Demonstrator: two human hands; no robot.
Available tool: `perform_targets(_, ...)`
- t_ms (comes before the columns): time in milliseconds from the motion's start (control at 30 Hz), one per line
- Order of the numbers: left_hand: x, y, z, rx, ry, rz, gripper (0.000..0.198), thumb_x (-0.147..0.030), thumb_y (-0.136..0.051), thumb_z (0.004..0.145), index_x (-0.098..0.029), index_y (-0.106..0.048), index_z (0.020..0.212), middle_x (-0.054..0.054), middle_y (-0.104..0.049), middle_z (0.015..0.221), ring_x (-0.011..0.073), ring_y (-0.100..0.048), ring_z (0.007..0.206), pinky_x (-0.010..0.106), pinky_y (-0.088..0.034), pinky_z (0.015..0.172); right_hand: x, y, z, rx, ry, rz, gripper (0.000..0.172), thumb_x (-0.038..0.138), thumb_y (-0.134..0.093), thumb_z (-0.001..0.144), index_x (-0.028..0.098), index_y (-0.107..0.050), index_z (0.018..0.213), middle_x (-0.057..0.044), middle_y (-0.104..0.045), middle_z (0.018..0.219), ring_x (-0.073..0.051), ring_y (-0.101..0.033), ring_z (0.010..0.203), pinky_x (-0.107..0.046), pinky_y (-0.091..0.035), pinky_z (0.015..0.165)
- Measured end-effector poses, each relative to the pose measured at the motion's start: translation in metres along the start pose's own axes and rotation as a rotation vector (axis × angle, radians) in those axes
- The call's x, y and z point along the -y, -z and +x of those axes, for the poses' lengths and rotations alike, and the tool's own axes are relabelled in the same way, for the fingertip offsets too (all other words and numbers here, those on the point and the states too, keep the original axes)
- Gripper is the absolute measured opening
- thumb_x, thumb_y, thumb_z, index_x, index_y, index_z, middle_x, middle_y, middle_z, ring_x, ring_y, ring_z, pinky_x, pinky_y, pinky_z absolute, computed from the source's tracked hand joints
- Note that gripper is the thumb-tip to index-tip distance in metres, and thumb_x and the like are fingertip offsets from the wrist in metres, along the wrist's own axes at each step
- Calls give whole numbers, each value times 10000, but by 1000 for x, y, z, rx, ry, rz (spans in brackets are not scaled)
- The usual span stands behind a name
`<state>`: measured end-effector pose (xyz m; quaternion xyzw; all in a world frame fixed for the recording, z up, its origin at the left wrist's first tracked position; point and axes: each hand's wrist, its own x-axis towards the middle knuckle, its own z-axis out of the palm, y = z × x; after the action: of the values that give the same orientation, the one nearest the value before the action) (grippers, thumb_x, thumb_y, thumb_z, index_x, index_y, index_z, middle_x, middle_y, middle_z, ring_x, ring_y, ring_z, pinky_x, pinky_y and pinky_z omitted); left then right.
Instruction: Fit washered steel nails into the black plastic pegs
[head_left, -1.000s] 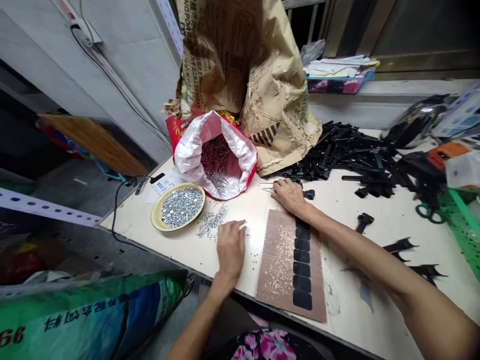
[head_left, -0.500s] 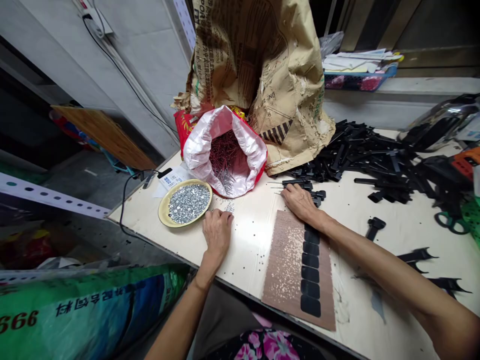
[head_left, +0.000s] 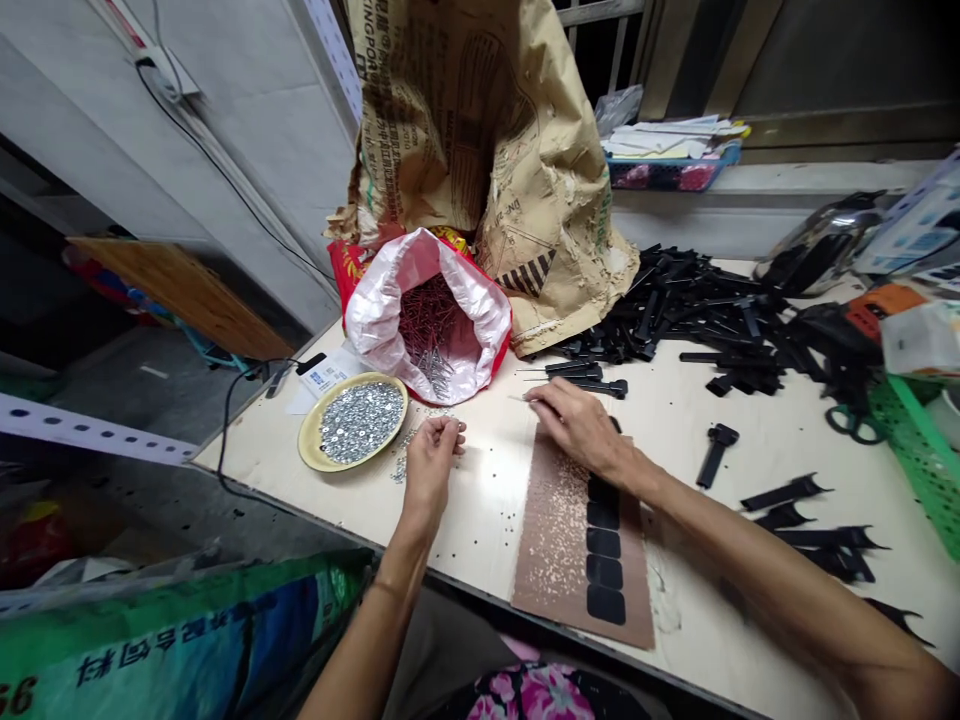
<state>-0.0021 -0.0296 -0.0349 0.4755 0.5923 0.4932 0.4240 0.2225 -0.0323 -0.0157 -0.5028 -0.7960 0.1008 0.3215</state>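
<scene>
And here, the right hand (head_left: 577, 418) is held over the upper end of a brown board (head_left: 551, 560), whose upper black squares (head_left: 604, 570) are covered by it; a thin pin (head_left: 517, 399) appears to poke out at its fingertips, but whether it is gripped cannot be told. By the loose washers (head_left: 400, 465), the left hand (head_left: 429, 465) is seen with fingers curled; whether anything is pinched there cannot be told. Just beyond the right hand, pinned black parts (head_left: 592, 386) are laid side by side. More washers are heaped in the yellow bowl (head_left: 305, 440), while the reddish pins in the white-lined bag (head_left: 373, 315) are half lost in shadow. The pale tabletop (head_left: 480, 510) is dotted with specks (tiny, dark, hard to name). Behind, a paper sack (head_left: 555, 200) is cut off above; a green basket (head_left: 911, 450) is cropped at right, a printed green sack (head_left: 187, 620) at lower left, beside a grey wall (head_left: 255, 90).
</scene>
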Motion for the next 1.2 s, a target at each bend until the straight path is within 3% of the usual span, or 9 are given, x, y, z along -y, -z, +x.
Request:
perform_targets(100, -17, -21, -9, 126, 234, -450, 279, -286, -769, 632, -123, -608, 792, 20, -632, 767, 84, -544, 612, 219, -459, 605, 26, 5, -9, -28, -35, 98, 229, 264, -448, 950, 221, -619, 1096, -35, -580, 949, -130, -558, 812, -237, -445, 691)
perform_targets(267, -35, -44, -22, 169, 341, -668, 291, -173, -828, 555, -114, -636, 766, 7, -651, 713, 79, -596, 639, 207, -518, 662, 35, 6, -18, -60, -112, 79, 214, 284, -476, 942, 231, -655, 1046, -20, -571, 884, -116, -562, 780, -219, -435, 663)
perform_targets(667, -37, -62, -31, 176, 213, -587, 311, -228, -831, 559, -126, -651, 791, -7, -652, 732, 75, -601, 630, 235, -517, 688, 38, 20, -30, -81, -132, -194, 195, 262, -473, 935, 224, -639, 1029, -26, -610, 917, -131, -565, 829, -233, -376, 624)
perform_targets(900, -33, -67, -32, 203, 211, -513, 322, -240, -830, 561, -124, -682, 822, -4, -651, 730, 76, -599, 629, 230, -507, 672, 36, 16, -38, -164, -65, -368, 211, 230, -439, 949, 217, -649, 953, -36, -630, 866, -145, -538, 804, -270, -329, 636)
perform_targets(1200, -27, -69, -34, 246, 191, -456, 330, -287, -802, 609, -120, -696, 874, 11, -656, 727, 89, -601, 651, 247, -513, 702, 27, 14, -46, -160, -8, -495, 194, 224, -435, 959, 236, -628, 970, -18, -628, 862, -160, -489, 795, -298, -281, 628)
